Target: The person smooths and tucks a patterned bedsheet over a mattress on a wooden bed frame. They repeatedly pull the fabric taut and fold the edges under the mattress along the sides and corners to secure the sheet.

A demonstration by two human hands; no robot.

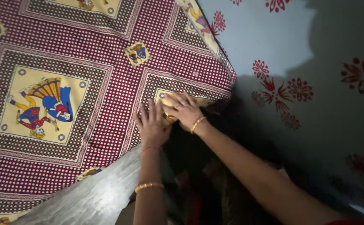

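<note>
nearest, left hand (152, 125) and right hand (185, 109) flat, fingers spread, pressing maroon printed bedsheet (107, 62); likely soft, light, limp; best pinched at right corner

The bedsheet (107, 83) is dark red with white dots. It lies flat (yellow squares show dancing figures). Its corner lies under two hands.

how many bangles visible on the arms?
3. One gold bangle is on the left forearm, a thin bangle sits at the left wrist, and another gold bangle is on the right wrist. Dark shadow under the arms could hide more.
</note>
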